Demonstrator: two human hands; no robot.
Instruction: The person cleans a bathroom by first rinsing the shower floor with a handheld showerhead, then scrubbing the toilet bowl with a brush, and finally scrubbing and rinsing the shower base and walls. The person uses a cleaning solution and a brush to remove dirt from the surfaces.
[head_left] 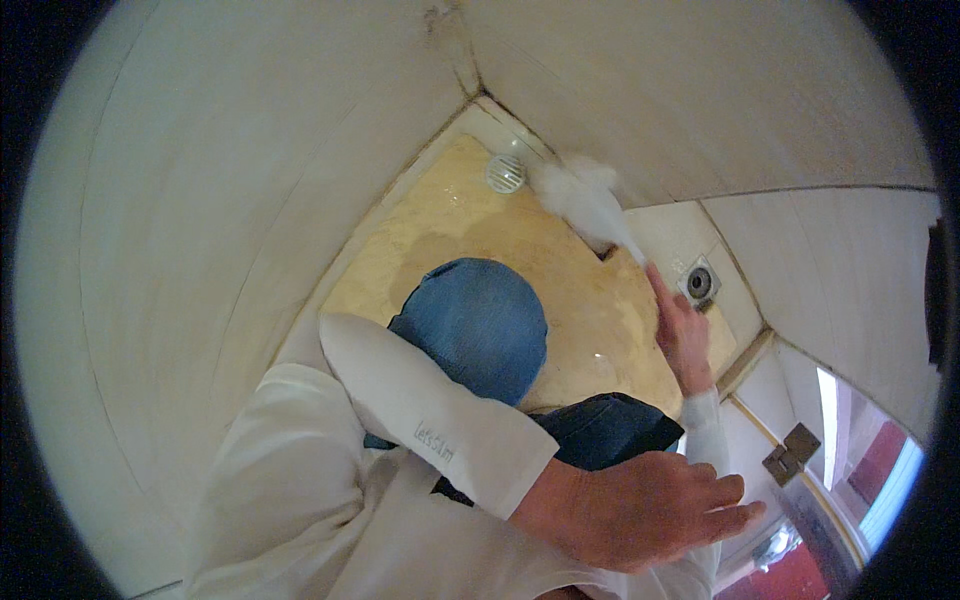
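Nearest, the left arm crosses the body in a white sleeve (440, 425), and the left grip (640, 508) holds nothing, its fingers loose and slightly bent toward the right. Just beyond are the knees in blue trousers (475, 325). Farther out, low on the right, the right grip (684, 340) is closed around the narrow handle of a white brush (597, 213), index finger laid along it. The brush reaches away from the hand, its pale, fuzzy head by the foot of the wall (700, 90), beside a white slotted drain cover (506, 174) on the yellowish floor (615, 330). It is likely light, with a stiff handle and a softer head, hardly fragile, though the handle could turn slippery if wet; the slim handle seems the place to hold it, well back from the head. Blur hides the bristles, so their firmness is uncertain. As for writing, small dark lettering runs along the left cuff; no label can be made out on the brush or the drain cover.
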